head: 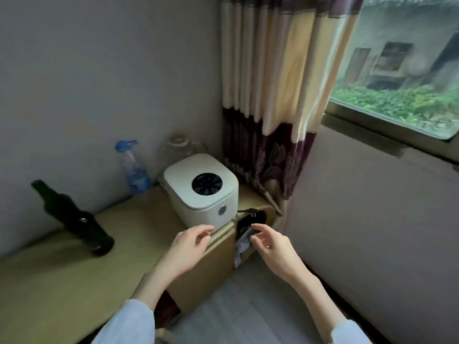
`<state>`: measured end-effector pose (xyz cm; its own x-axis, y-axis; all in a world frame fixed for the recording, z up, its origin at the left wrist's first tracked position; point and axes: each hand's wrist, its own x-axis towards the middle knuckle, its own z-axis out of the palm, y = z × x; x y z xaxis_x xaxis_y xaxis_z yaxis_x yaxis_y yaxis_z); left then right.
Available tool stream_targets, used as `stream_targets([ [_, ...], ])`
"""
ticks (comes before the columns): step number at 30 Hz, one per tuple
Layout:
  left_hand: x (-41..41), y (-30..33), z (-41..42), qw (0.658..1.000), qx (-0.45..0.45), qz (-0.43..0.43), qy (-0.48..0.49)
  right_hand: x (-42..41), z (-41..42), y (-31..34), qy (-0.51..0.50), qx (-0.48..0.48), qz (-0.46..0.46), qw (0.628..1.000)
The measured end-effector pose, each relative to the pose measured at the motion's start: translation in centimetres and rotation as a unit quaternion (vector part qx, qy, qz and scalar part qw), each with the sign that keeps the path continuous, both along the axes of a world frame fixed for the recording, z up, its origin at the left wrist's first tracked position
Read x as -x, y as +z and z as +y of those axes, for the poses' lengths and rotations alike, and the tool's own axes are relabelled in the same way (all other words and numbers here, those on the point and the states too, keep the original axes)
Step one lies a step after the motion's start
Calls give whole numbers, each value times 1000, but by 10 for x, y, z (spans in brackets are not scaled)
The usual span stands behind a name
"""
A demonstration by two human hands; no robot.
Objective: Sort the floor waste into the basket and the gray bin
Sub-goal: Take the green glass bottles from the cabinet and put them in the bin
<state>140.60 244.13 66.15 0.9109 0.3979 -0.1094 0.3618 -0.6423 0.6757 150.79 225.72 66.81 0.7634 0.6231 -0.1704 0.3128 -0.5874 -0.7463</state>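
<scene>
Both hands out front, holding nothing: left hand (191,247) w/ fingers loosely spread over the front edge of the low yellow cabinet (74,281), right hand (270,247) w/ fingers relaxed and apart, just beside the dark opening at the cabinet's end. Crumpled whitish waste (242,247) sits in that opening, next to right fingertips; can't tell if touching. White rice cooker (201,189) on top, dark glass bottle (74,219) to its left, blue-capped plastic bottle (134,170) by the wall. Curtain (273,95) hangs in the corner beside the window (402,70).
</scene>
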Motion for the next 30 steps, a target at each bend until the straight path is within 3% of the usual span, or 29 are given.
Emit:
stream_targets([
  [7,87,-8,118,987,36,-16,157,35,151,-1,167,28,-36,985],
  [12,121,-12,219,968,6,-63,243,64,262,-6,212,42,-40,975],
  [16,135,-11,301,934,-43,-127,332,86,348,-10,246,45,-35,968],
  [19,143,-17,360,907,-68,-125,396,101,407,-14,266,41,-37,962],
  [24,137,-31,421,938,-52,-25,341,118,458,-22,305,54,-34,950],
  [30,111,-45,450,959,-52,29,278,120,483,-31,316,51,-65,945],
])
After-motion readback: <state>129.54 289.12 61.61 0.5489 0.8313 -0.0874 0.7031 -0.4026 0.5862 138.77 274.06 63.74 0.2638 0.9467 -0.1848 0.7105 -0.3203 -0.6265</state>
